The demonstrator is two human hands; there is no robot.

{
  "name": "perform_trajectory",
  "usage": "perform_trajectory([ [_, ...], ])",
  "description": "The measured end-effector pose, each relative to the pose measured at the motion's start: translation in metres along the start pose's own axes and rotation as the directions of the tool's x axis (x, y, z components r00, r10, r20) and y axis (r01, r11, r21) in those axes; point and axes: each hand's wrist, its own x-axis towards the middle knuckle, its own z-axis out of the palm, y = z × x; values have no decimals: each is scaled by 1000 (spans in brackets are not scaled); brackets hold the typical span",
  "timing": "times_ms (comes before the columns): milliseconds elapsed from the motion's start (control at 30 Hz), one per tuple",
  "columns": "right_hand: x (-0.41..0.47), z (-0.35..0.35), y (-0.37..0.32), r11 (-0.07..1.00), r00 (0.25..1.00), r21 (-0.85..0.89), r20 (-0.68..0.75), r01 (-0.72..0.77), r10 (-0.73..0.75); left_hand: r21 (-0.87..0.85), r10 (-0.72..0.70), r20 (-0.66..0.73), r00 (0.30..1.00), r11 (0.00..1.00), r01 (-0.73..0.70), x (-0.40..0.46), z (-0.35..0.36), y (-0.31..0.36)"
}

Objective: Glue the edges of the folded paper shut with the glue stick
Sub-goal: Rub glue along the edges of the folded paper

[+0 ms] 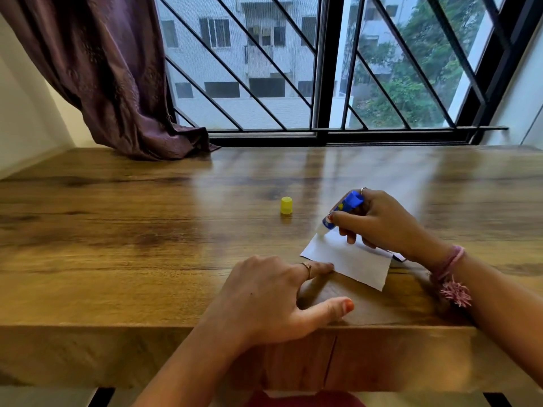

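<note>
A folded white paper (355,261) lies flat on the wooden table (147,230), right of centre near the front edge. My right hand (382,223) grips a blue glue stick (343,208), tilted, with its tip down on the paper's far left corner. My left hand (270,295) rests flat on the table, fingers apart, one fingertip touching the paper's left edge. The glue stick's yellow cap (286,205) stands upright on the table, to the left of the stick and apart from it.
A purple curtain (117,83) drapes onto the table's far left. A barred window (323,69) runs along the back edge. The table's front edge (264,329) lies just under my left thumb.
</note>
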Motion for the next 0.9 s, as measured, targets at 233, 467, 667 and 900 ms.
perform_trajectory([
  [233,0,1,-1,1000,999,5,43,13,-14,-29,-1,8,1000,1000,1,-1,1,-1],
  [467,-2,4,2,991,995,118,91,-57,47,-15,12,26,1000,1000,-12,0,1,-2],
  [667,2,0,1,998,1000,51,4,-29,29,-44,-12,17,1000,999,13,0,1,-1],
  [900,4,-2,2,998,998,36,-21,-53,54,-43,-44,16,999,998,45,1,5,-3],
])
